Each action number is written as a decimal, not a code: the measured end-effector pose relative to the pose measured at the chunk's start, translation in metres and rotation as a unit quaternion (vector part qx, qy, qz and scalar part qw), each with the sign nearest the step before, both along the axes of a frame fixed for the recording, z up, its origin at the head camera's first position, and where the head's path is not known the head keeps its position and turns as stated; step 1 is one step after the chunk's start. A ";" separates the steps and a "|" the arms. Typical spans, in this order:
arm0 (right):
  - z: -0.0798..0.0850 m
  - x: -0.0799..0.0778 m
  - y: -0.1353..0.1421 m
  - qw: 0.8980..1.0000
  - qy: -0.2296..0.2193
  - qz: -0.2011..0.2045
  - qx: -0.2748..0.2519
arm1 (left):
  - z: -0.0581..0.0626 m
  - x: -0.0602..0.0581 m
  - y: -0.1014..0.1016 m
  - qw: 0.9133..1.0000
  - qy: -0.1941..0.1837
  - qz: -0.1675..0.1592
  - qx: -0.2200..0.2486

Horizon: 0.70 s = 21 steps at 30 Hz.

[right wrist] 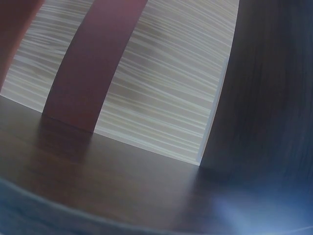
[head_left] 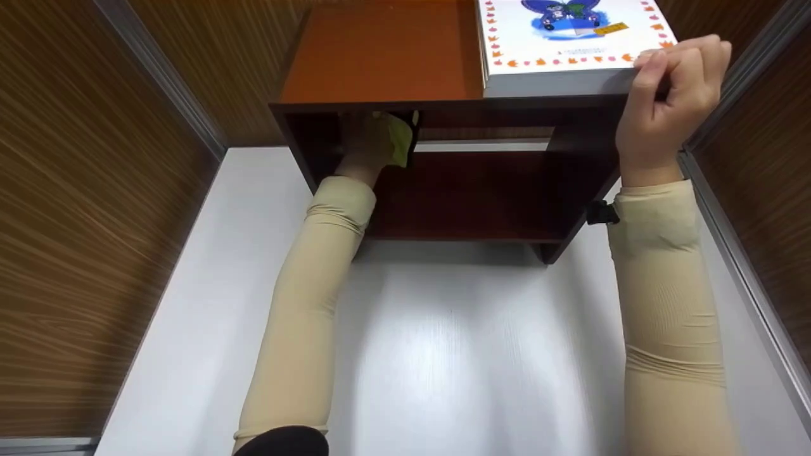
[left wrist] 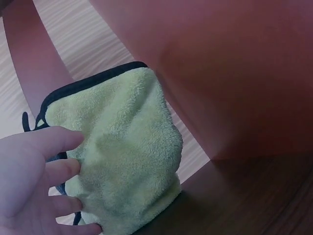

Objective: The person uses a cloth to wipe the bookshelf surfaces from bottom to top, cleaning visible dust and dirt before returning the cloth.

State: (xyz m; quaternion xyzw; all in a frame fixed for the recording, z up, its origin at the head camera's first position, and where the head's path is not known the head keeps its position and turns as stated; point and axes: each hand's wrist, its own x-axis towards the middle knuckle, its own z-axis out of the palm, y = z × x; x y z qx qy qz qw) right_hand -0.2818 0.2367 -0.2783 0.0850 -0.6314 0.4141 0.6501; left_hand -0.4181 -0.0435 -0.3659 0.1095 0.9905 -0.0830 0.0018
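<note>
In the head view my left hand (head_left: 365,140) reaches into the upper left of a dark brown shelf unit (head_left: 443,104). It holds a yellow-green towel (left wrist: 120,142) with dark edging; in the left wrist view the bent fingers (left wrist: 66,171) lie along the towel's left side. The towel (head_left: 399,140) shows only partly in the head view. Curled fingers of my right hand (head_left: 678,101) grip the near right corner of a thick white picture book (head_left: 576,47) on top of the unit. The right wrist view does not show that hand.
The unit's orange-brown top (head_left: 380,54) stretches left of the book. A lower shelf board (head_left: 469,202) lies inside, between side panels (head_left: 583,152). White floor (head_left: 437,342) extends in front, and wood-grain walls (head_left: 127,209) close in on both sides.
</note>
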 end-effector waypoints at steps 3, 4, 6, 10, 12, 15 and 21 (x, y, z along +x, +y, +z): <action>0.000 0.000 0.003 1.000 0.002 -0.008 0.003 | -0.002 0.000 0.003 1.000 -0.005 -0.005 -0.005; 0.000 0.001 0.004 1.000 0.001 -0.013 0.003 | -0.003 0.000 0.005 1.000 -0.006 -0.008 -0.002; 0.000 0.002 0.007 1.000 -0.004 -0.022 0.003 | -0.004 -0.001 0.007 1.000 0.003 -0.017 0.006; -0.002 0.002 0.010 1.000 -0.008 -0.029 0.004 | -0.007 -0.005 0.012 0.997 0.062 -0.028 0.020; -0.004 0.002 0.010 1.000 -0.002 -0.024 0.005 | -0.008 -0.007 0.015 0.995 0.095 -0.015 0.026; -0.006 0.001 0.007 1.000 0.010 -0.015 0.002 | -0.009 -0.011 0.017 0.991 0.129 0.022 -0.003; -0.006 0.004 -0.004 1.000 0.019 0.004 -0.007 | -0.005 -0.012 0.015 0.992 0.100 0.072 0.000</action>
